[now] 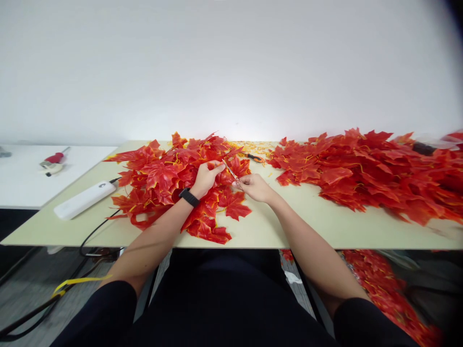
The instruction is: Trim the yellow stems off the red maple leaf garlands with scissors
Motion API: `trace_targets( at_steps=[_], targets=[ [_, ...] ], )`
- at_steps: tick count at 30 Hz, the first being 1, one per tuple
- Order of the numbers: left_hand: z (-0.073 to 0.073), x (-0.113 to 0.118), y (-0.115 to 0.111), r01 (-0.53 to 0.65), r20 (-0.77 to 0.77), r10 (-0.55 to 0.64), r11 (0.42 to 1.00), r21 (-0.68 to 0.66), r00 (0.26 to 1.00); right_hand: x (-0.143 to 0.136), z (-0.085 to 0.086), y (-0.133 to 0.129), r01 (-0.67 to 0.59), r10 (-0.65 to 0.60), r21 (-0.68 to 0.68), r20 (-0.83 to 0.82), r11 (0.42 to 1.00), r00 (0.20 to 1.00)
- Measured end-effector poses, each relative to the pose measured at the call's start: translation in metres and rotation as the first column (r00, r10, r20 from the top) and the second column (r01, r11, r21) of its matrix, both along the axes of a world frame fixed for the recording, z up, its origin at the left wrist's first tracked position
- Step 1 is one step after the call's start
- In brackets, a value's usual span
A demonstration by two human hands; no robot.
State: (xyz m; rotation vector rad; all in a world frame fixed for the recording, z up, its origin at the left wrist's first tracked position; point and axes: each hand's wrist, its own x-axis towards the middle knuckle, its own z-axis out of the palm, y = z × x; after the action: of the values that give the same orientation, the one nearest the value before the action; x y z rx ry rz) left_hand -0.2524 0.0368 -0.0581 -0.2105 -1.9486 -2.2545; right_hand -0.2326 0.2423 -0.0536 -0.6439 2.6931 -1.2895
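Red artificial maple leaves [162,176] lie heaped on the pale table, around and under my left hand [209,178]. Its fingers are pinched together at the heap's right side, on something too small to make out, close to the tip of a slim metal tool [233,173]. My right hand [255,187] is closed on the near end of this tool, which looks like small scissors or tweezers. A single leaf [235,205] spreads out just below the two hands.
A larger pile of red leaves [361,173] covers the right side. Behind the hands lie an orange-and-black handled tool [255,158] and yellow scraps [249,146]. A white device [85,200] with a cable is at left. More leaves [383,284] are below the table.
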Motion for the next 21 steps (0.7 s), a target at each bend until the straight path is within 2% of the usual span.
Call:
trace_targets(
  at_steps=[8,21],
  targets=[
    [-0.0029,-0.0029,0.0029,-0.013,-0.062,0.018,0.997,0.081,0.998,-0.0001,-0.0018,-0.0028,0.002,-0.003,-0.032,-0.002,0.999,1.000],
    [-0.0002,0.0015,0.0033,-0.020,-0.018,0.021,0.997,0.072,1.000,0.0056,0.0040,-0.0068,0.011,-0.009,-0.068,0.027,0.998,1.000]
  ],
)
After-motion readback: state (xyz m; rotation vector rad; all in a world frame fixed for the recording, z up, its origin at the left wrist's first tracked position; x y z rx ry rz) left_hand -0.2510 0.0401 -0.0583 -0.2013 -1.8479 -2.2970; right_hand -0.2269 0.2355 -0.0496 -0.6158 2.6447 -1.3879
